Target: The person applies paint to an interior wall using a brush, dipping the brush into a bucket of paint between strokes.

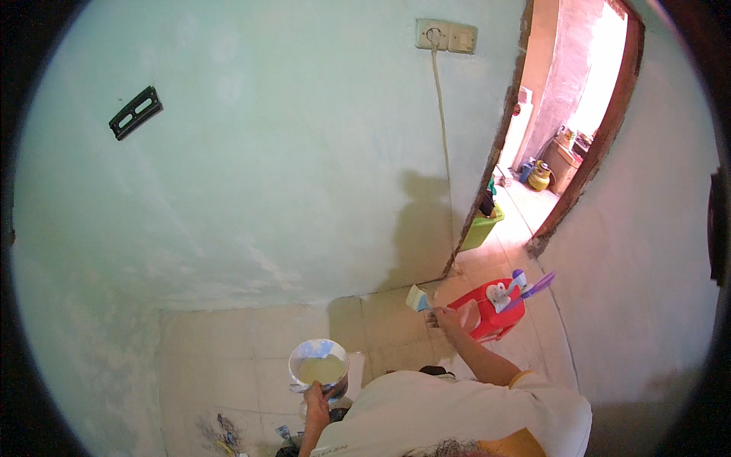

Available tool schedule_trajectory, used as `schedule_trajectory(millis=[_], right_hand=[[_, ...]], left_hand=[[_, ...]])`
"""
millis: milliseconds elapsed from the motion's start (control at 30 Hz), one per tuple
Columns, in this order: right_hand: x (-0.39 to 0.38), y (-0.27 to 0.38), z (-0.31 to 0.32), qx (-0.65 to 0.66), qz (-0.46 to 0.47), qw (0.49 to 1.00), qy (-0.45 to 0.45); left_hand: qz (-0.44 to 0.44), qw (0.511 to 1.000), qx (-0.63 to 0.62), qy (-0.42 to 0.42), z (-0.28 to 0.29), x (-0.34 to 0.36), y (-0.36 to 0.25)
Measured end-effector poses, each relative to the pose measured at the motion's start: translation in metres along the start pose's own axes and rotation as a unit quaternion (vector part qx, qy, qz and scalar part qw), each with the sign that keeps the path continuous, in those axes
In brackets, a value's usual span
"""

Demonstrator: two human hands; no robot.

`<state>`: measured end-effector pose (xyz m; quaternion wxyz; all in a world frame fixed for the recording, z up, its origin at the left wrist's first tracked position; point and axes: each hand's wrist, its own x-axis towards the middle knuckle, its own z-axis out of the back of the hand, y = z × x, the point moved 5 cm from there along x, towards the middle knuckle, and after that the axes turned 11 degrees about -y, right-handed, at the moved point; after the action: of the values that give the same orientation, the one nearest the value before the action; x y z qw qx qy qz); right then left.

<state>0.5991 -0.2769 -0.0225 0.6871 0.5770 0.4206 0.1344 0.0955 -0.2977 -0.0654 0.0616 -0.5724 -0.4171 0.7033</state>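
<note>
My left hand (316, 400) is closed on the near rim of a white bucket (295, 354) holding pale yellowish liquid (320, 369), low in the middle of the head view. My right hand (444, 318) grips a paintbrush (419, 299) with pale bristles, held up and to the right of the bucket, near the foot of the mint wall (266, 167). Just beyond that hand is a red plastic piece like a small chair or stool (489, 327), with purple items (537, 286) and a white object on it.
A doorway with a wooden frame (609, 152) stands at right, a green bin (480, 228) inside it, a yellow gas cylinder (539, 179) beyond. A socket (432, 36) with a hanging cord and a black bracket (135, 113) are on the wall. Small clutter (227, 434) lies on the tiled floor (205, 343).
</note>
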Motion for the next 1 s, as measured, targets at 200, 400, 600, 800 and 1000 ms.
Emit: schedule_trajectory(millis=[200, 400, 600, 800, 1000], right_hand=[[-0.021, 0.033, -0.050, 0.048, 0.009, 0.997, 0.054], [-0.029, 0.060, -0.062, 0.040, 0.016, 0.996, 0.078], [-0.043, 0.092, -0.076, 0.018, 0.052, 0.995, 0.079], [-0.068, 0.134, -0.104, 0.008, 0.168, 0.978, 0.119], [-0.091, 0.162, -0.154, -0.023, 0.203, 0.972, 0.113]], left_hand=[[-0.058, 0.998, 0.027, 0.019, -0.035, -0.029, -0.052], [-0.073, 0.995, 0.063, 0.013, -0.059, -0.021, -0.065], [-0.074, 0.989, 0.119, 0.037, -0.070, -0.035, -0.084], [-0.058, 0.986, 0.127, 0.088, -0.088, -0.019, -0.100], [-0.088, 0.972, 0.154, 0.155, -0.105, -0.023, -0.152]])
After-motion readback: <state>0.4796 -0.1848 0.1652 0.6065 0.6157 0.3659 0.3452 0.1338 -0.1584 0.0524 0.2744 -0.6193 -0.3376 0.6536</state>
